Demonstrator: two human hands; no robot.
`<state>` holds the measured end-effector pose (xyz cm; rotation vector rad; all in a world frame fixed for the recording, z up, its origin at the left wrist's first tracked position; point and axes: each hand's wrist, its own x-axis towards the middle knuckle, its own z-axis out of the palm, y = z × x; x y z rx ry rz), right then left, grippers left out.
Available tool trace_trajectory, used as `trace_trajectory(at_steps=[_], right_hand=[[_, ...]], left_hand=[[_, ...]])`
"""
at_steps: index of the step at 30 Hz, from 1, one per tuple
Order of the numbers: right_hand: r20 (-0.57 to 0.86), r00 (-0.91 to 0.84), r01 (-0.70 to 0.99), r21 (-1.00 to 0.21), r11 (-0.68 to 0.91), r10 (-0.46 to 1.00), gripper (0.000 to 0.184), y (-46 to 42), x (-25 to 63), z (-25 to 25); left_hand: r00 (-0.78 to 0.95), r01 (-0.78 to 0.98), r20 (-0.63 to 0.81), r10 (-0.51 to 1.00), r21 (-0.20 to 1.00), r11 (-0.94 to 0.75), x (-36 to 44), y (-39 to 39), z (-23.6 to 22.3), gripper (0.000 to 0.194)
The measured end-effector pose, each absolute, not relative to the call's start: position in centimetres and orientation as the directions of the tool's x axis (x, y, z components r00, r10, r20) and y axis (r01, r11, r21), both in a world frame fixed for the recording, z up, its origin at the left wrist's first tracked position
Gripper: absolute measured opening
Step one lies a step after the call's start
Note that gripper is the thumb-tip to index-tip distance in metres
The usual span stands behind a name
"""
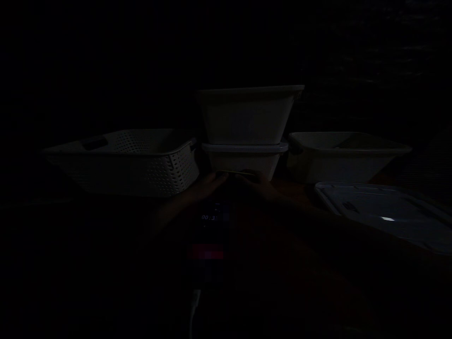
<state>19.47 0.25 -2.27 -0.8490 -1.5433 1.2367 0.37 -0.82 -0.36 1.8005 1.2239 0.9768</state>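
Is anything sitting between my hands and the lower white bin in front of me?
Nothing visible. The left hand and right hand reach the foot of the lower bin, under the upper bin. Contact is too dark to judge.

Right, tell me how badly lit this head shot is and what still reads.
Head view: heavily underexposed. Only the pale woven plastic basket, two stacked white tubs and a lid's small glare spot read. Both hands, left and right, are dim shapes. A phone screen glows faintly; what the hands grip is unclear.

Perforated white basket (130, 162) at left, open white tub (344, 157) and flat lid (388, 214) at right.
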Motion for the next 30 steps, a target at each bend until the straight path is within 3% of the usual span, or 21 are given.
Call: trace_trajectory(at_steps=[30], right_hand=[[0.268, -0.312, -0.017, -0.961, 0.277, 0.911, 0.040, -0.06, 19.65, -1.92]], left_hand=[[0.308, 0.370, 0.227, 0.924, 0.866, -0.336, 0.08, -0.32, -0.88, 0.059]])
